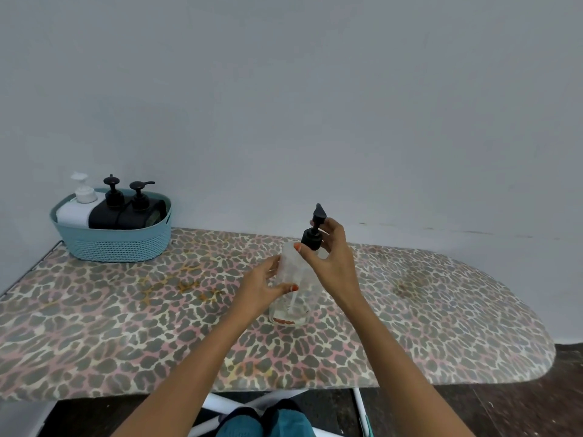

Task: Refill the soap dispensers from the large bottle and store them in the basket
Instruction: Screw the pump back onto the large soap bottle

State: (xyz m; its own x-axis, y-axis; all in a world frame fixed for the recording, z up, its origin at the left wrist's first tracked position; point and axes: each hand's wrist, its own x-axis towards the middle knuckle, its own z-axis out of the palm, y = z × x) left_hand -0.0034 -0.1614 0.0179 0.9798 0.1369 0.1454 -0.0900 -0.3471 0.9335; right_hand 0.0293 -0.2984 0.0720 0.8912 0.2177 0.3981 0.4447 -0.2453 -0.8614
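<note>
A clear dispenser bottle (291, 305) stands on the leopard-print ironing board (126, 326), near its middle. My left hand (263, 288) grips the bottle's side. My right hand (331, 260) holds its black pump cap (313, 236) at the bottle's neck. At the board's back left sits a teal basket (116, 244). In it are a white dispenser (77, 209) and two black dispensers (126, 212). I see no large bottle.
A plain white wall runs right behind the board. The board's rounded end (536, 342) lies to the right, with dark floor (561, 398) beyond. White legs (227, 405) and my teal-clad knees (268, 421) show under the front edge.
</note>
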